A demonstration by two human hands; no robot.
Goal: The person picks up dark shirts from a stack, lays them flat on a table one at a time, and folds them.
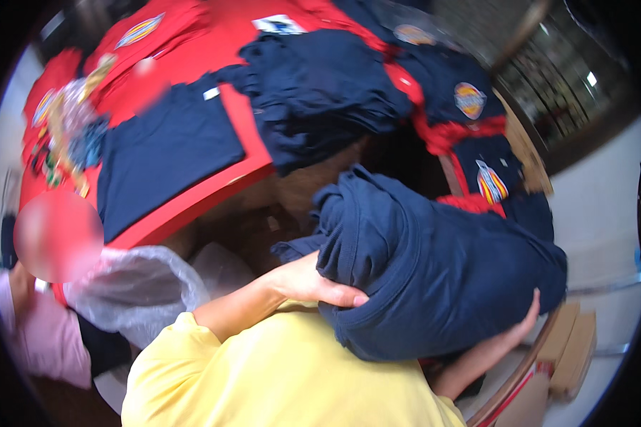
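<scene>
A thick bundle of folded navy T-shirts [449, 270] is held up against my yellow-sleeved body, tilted and sagging at its right end. My left hand [313, 285] grips its left end, the thumb lying over the cloth and the fingers hidden beneath. At the lower right, my right hand [523, 320] wraps round the bundle from below, with only part of its fingers in sight. Just beyond the bundle, a crumpled pile of navy shirts [320, 92] lies on the red-covered table [246, 128]. To its left, one navy shirt [174, 149] is spread flat.
Red shirts [171, 28] and navy shirts with colourful chest prints [470, 92] lie along the table's far and right sides. A clear plastic bag [142, 285] hangs open at the left, beside a person in pink [50, 341]. Cardboard [573, 349] stands at the lower right.
</scene>
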